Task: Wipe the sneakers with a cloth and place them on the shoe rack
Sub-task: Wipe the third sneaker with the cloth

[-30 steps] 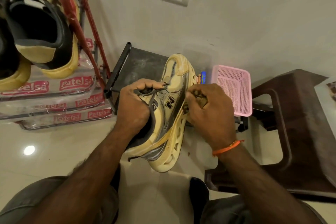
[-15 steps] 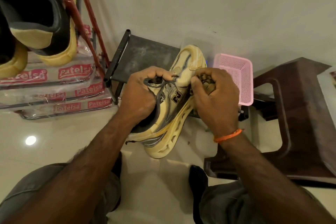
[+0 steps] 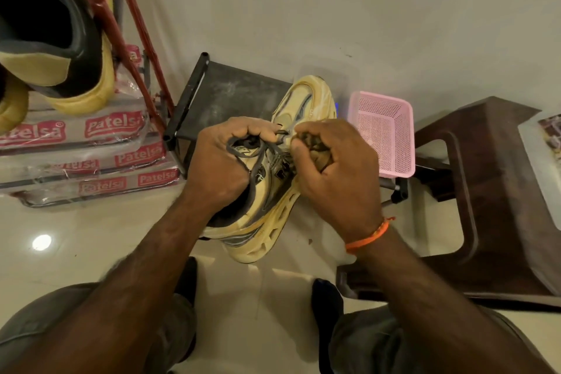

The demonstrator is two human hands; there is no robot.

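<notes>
A cream-yellow sneaker (image 3: 306, 106) with grey laces is held on its side in the middle of the view, toe pointing away. My left hand (image 3: 218, 167) grips its collar and tongue, laces looped over the fingers. My right hand (image 3: 337, 173) holds a small bunched brown cloth (image 3: 315, 146) and presses it against the upper near the laces. A second sneaker (image 3: 66, 48), black inside with a yellow sole, sits on the red-framed shoe rack (image 3: 100, 9) at the upper left.
The rack's lower shelves (image 3: 91, 158) are wrapped in printed plastic. A dark low shelf (image 3: 230, 91) stands behind the sneaker by the wall. A pink mesh basket (image 3: 385, 133) sits to the right, beside a brown plastic stool (image 3: 485, 191). My knees frame the glossy floor (image 3: 60, 237).
The sneaker and both hands have shifted slightly up and away. My right hand with the cloth has moved from the sneaker's side toward the lace area.
</notes>
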